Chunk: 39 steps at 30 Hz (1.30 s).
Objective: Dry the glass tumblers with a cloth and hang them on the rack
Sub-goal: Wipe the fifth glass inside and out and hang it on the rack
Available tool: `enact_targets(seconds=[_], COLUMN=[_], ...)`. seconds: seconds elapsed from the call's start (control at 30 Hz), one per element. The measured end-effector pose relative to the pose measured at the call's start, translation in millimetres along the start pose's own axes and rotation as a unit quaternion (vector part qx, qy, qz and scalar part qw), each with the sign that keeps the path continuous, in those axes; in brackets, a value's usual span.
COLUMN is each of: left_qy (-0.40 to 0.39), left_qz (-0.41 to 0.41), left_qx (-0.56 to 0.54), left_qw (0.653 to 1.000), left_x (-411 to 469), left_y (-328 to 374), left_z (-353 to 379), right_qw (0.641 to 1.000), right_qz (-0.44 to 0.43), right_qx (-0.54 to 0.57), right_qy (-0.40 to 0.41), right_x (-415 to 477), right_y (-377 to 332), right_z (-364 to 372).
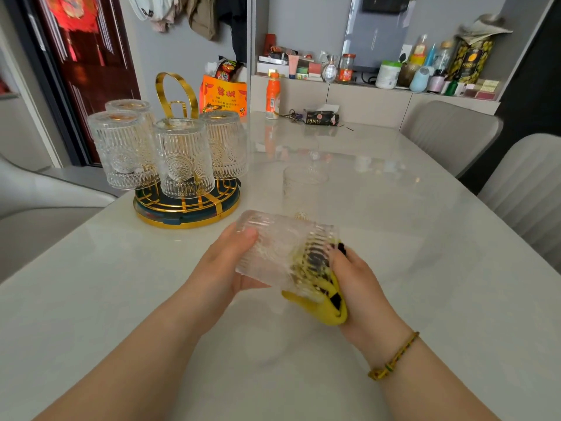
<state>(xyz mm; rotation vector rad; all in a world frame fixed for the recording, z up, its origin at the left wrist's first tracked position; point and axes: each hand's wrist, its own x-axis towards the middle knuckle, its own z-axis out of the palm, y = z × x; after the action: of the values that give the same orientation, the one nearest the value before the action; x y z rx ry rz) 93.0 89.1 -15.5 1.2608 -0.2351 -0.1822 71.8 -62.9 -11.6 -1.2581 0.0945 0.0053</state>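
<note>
The left hand [224, 265] grips a ribbed glass tumbler [270, 247] held on its side above the surface, with the thumb over its top and the fingers curled beneath. The right hand [355, 284] clutches a yellow-and-black cloth [329, 305]. Part of the cloth is pushed into the tumbler's mouth, which faces right, and its dark pattern shows through the glass wall. A braided bracelet [394, 357] circles the right wrist.

Just beyond the hands, a second tumbler [303, 189] stands upright on the glossy white surface [440, 268], apart from the one being held. To its left sits the rack [188, 212], a round dark base with a gold rim and wires and a tall gold loop handle [176, 89]. Four hung tumblers sit upside down on it: front left [121, 147], rear left [130, 106], front middle [182, 159] and right [226, 144].

Behind the rack, an orange printed bag [223, 95] leans near the wall. Farther along the surface's far edge stand an orange bottle [272, 95], a bunch of keys [291, 114] and a dark tissue pack [321, 118] marked PINO. A shelf [364, 86] above them is crowded with jars, bottles and boxes. Two pale padded chairs [455, 132] stand along the right side, and a dark red door [91, 71] is on the left.
</note>
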Motion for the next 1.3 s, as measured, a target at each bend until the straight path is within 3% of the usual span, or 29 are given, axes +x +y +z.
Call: enact_targets(seconds=[0.07,0.13,0.23,0.33,0.4,0.47,0.53,0.57,0.63,0.7,0.77,0.9,1.0,1.07,1.2,1.3], left_qy=[-0.013,-0.023,0.015,0.012,-0.008,-0.013,-0.011,-0.015,-0.017,-0.012,-0.009,-0.029,-0.023,-0.020,-0.016,0.007], left_qz=[0.012,-0.009,-0.061,-0.078,-0.054,-0.012,0.005,-0.001,-0.029,-0.064,-0.090,-0.072,-0.027,-0.027,-0.077,-0.102], left_qx=[-0.013,-0.036,-0.009,0.019,0.010,0.006,-0.005,-0.012,-0.029,-0.028,-0.001,0.000,-0.033,-0.043,-0.025,0.013], left_qw=[1.000,0.999,0.998,0.997,0.998,1.000,1.000,1.000,0.999,0.998,0.996,0.997,0.999,0.998,0.997,0.995], left_x=[0,-1,-1,-2,-3,-2,-1,0,0,-1,-1,-2,-1,0,-1,1], left_y=[3,3,2,2,3,2,2,2,3,3,-1,-1,0,1,1,-2], left_z=[0,1,-1,0,2,2,0,1,0,0,-1,4,3,2,1,1], right_qw=[0.997,0.999,0.962,0.943,0.959,0.997,0.996,0.997,0.996,0.959,0.931,0.933,0.989,0.997,0.962,0.943], right_qz=[0.051,-0.023,-0.171,-0.215,-0.179,-0.050,0.054,0.051,-0.051,-0.185,-0.246,-0.244,-0.095,-0.045,-0.186,-0.234], right_qx=[0.054,-0.038,-0.200,-0.240,-0.206,-0.049,0.064,0.057,-0.069,-0.205,-0.264,-0.254,-0.098,-0.056,-0.188,-0.223], right_qy=[-0.030,0.026,0.066,0.079,0.080,0.028,-0.032,-0.023,0.038,0.057,0.049,0.072,0.051,0.035,0.071,0.078], right_x=[0,2,-1,-2,-1,0,-2,-1,1,-2,-6,-4,1,2,1,-4], right_y=[1,2,-3,-4,-4,-2,-1,1,1,-5,-8,-6,0,2,-1,-4], right_z=[-1,-3,0,-1,-1,-2,0,-1,-2,-1,-1,-3,-3,-4,-3,-3])
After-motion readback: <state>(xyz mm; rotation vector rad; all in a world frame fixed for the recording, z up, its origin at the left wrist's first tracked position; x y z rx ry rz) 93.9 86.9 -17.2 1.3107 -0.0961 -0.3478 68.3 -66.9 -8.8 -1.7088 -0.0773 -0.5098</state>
